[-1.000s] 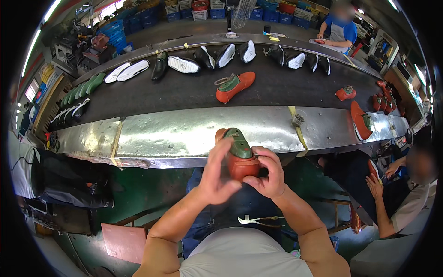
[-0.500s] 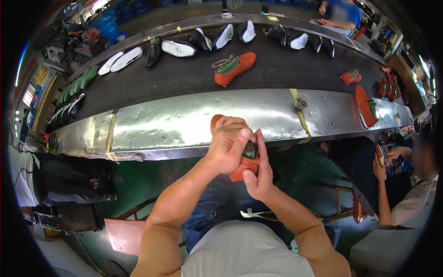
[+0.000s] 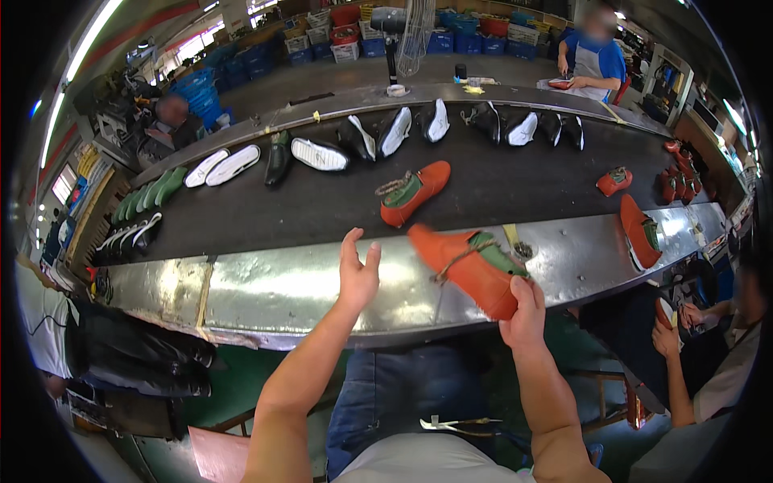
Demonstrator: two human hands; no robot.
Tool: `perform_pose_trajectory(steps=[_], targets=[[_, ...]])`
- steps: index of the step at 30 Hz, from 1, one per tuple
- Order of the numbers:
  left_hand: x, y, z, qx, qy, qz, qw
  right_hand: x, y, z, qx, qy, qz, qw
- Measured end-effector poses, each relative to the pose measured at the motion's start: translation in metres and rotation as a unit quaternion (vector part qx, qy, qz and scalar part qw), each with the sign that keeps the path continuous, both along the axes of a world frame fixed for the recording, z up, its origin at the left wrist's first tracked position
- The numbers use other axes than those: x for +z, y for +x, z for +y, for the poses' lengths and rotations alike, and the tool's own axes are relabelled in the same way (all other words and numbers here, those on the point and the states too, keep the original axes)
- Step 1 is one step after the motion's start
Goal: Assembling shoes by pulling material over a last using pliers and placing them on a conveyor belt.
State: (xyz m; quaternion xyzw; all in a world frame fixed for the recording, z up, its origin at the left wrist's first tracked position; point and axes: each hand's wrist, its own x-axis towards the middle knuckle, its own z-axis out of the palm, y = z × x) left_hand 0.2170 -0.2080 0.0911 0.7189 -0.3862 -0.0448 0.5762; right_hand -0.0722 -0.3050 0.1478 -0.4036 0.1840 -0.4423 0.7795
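Observation:
My right hand [image 3: 525,312] grips an orange shoe upper [image 3: 455,262] by its heel end. The upper is stretched over a green shoe last [image 3: 499,253], with a cord across its opening, and it hangs tilted above the metal ledge, toe pointing up and left. My left hand [image 3: 359,278] is off to the left of it, raised and empty, fingers apart. A similar orange shoe [image 3: 423,191] with a looped cord rests on the dark belt just beyond. Across my lap lies a pincer-like metal tool [image 3: 455,423], partly hidden.
A shiny metal ledge [image 3: 266,286] edges the dark belt [image 3: 314,197]. Black shoes with white soles [image 3: 320,153] line its far side; green lasts [image 3: 165,187] stand left. A small cup [image 3: 522,251] and another orange shoe [image 3: 638,232] sit right. Co-workers [image 3: 592,64] work across and beside me.
My hands have come apart; the left let go of the orange shoe and moved left. The right has lifted the shoe up and rightward over the ledge. The view has tilted up.

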Motion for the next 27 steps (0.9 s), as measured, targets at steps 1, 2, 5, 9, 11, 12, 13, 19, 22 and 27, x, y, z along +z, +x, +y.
perform_pose_trajectory(steps=[1,2,5,9,11,12,13,19,22,27], targets=[[0.008,0.008,-0.018,-0.008,0.044,0.090,0.995,0.005,0.012,-0.014,-0.072,-0.072,0.009,0.995],[0.018,0.016,-0.031,-0.012,0.087,0.177,0.980,0.008,0.030,-0.030,-0.073,-0.073,0.003,0.995],[-0.043,0.079,-0.094,0.052,0.091,0.006,0.994,0.012,0.095,-0.084,-0.171,-0.189,0.083,0.963],[-0.034,0.041,-0.177,0.005,0.229,0.026,0.973,-0.032,0.132,-0.202,-0.210,-0.374,0.390,0.815],[-0.037,0.034,-0.193,0.016,0.221,-0.002,0.975,-0.042,0.145,-0.224,-0.158,-0.403,0.439,0.787],[-0.039,0.035,-0.199,-0.007,0.214,-0.003,0.977,-0.041,0.151,-0.221,-0.074,-0.412,0.527,0.740],[-0.037,0.034,-0.208,-0.036,0.214,-0.002,0.976,-0.038,0.156,-0.219,0.010,-0.412,0.609,0.678],[-0.028,0.081,-0.245,-0.120,0.144,-0.008,0.982,-0.053,0.093,-0.265,-0.007,-0.393,0.493,0.776],[-0.037,0.137,-0.269,-0.031,0.149,-0.126,0.980,-0.088,0.026,-0.281,-0.109,-0.415,0.531,0.731],[-0.030,0.194,-0.324,0.098,0.291,-0.209,0.929,-0.091,0.017,-0.284,-0.170,-0.358,0.502,0.769]])
